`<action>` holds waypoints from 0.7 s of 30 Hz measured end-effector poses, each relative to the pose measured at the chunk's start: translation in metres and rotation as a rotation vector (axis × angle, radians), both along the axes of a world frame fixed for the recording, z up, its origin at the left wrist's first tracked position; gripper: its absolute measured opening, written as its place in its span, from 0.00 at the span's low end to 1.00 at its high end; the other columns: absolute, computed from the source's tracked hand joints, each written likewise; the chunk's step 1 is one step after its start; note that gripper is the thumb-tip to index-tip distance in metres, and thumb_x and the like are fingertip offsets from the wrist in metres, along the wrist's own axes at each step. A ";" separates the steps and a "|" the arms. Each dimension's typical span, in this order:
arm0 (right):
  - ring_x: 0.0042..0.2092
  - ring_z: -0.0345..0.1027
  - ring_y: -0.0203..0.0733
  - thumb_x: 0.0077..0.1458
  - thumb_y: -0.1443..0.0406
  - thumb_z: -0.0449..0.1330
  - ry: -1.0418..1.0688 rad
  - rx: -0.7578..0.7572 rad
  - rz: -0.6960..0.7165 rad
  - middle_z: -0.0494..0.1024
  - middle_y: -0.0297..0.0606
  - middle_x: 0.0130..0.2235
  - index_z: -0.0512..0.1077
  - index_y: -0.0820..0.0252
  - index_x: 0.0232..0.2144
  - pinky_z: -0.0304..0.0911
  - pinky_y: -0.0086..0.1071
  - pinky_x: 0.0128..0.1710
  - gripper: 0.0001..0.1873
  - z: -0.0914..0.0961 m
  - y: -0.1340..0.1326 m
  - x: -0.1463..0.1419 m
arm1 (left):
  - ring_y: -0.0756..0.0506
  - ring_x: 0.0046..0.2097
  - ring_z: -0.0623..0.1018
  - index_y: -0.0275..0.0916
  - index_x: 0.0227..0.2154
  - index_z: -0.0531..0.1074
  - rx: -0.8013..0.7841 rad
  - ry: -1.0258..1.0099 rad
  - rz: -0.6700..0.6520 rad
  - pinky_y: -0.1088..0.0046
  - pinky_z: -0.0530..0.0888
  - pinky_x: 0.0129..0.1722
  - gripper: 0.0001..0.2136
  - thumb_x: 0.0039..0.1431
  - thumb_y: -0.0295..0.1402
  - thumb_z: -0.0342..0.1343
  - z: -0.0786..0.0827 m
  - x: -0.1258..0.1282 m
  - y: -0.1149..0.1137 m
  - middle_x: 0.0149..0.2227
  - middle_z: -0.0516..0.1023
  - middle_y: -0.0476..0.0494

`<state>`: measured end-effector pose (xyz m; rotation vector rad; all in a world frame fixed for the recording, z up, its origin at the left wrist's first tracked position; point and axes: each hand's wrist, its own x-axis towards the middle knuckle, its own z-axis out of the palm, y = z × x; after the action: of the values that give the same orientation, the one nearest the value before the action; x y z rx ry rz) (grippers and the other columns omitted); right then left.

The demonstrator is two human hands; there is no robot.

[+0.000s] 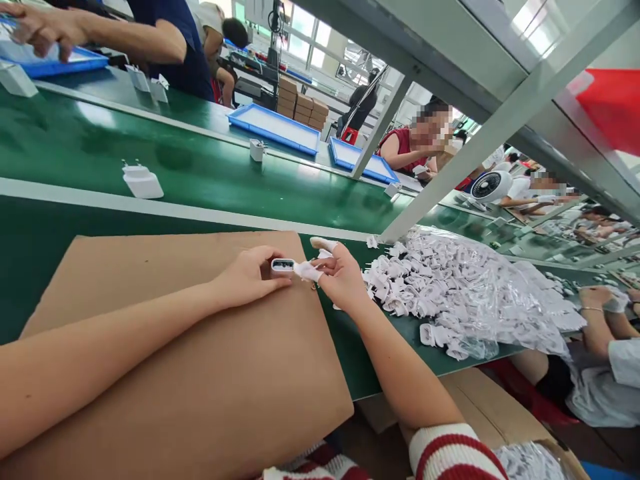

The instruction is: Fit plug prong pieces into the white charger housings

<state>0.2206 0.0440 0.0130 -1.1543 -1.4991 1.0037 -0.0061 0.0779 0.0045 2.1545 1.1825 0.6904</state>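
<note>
My left hand (249, 275) is closed round a small white charger (283, 266), held just above a brown cardboard sheet (175, 373). My right hand (340, 273) wears white finger cots and pinches the charger's right end with thumb and fingers, the index finger raised. Just right of this hand lies a big pile of white charger parts (465, 293) in clear plastic wrap on the green bench.
A green conveyor belt (200, 167) runs behind the cardboard with white chargers (142, 181) on it. Blue trays (274, 127) sit on the far side, where other people work. A slanted metal post (500, 133) crosses above the pile. A co-worker's arm (600, 313) reaches in at right.
</note>
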 end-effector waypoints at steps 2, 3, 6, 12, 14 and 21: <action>0.39 0.77 0.40 0.43 0.63 0.72 0.116 -0.083 -0.047 0.80 0.38 0.43 0.75 0.55 0.48 0.74 0.37 0.43 0.26 -0.002 0.002 -0.008 | 0.41 0.42 0.77 0.41 0.42 0.77 0.048 0.008 -0.044 0.65 0.69 0.42 0.20 0.53 0.50 0.64 -0.005 0.002 0.001 0.41 0.81 0.46; 0.39 0.77 0.41 0.42 0.62 0.72 0.152 -0.098 -0.066 0.81 0.38 0.40 0.76 0.57 0.45 0.74 0.37 0.44 0.24 -0.002 0.002 -0.011 | 0.42 0.42 0.76 0.41 0.41 0.77 0.076 0.009 -0.076 0.65 0.69 0.43 0.19 0.54 0.50 0.63 -0.006 0.003 0.001 0.39 0.81 0.46; 0.41 0.76 0.42 0.43 0.61 0.72 0.140 -0.055 -0.069 0.82 0.37 0.39 0.78 0.57 0.43 0.73 0.37 0.45 0.22 -0.004 0.002 -0.018 | 0.43 0.40 0.75 0.40 0.38 0.77 0.131 -0.007 -0.144 0.66 0.66 0.42 0.17 0.56 0.48 0.63 -0.011 0.006 0.001 0.36 0.79 0.46; 0.42 0.74 0.40 0.54 0.67 0.62 -0.312 0.213 -0.025 0.82 0.36 0.45 0.77 0.52 0.51 0.70 0.37 0.49 0.20 -0.004 -0.005 -0.020 | 0.43 0.36 0.74 0.39 0.33 0.78 0.121 -0.047 -0.166 0.68 0.66 0.38 0.16 0.56 0.50 0.63 -0.017 0.005 0.002 0.33 0.77 0.45; 0.45 0.73 0.42 0.56 0.69 0.59 -0.500 0.282 0.004 0.81 0.37 0.45 0.77 0.53 0.51 0.69 0.38 0.49 0.21 -0.003 -0.007 -0.020 | 0.43 0.38 0.75 0.41 0.34 0.79 0.111 -0.076 -0.175 0.68 0.67 0.40 0.16 0.56 0.49 0.63 -0.018 0.004 0.003 0.35 0.78 0.45; 0.44 0.72 0.44 0.57 0.72 0.55 -0.623 0.401 -0.013 0.80 0.39 0.41 0.76 0.55 0.49 0.68 0.37 0.47 0.20 -0.002 -0.011 -0.021 | 0.42 0.41 0.76 0.42 0.34 0.81 0.094 -0.114 -0.185 0.66 0.69 0.43 0.14 0.55 0.48 0.64 -0.017 0.004 0.003 0.38 0.80 0.45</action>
<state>0.1994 0.0335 0.0110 -1.2301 -2.0567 0.3001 -0.0021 0.0804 -0.0124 2.2356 0.8946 0.7885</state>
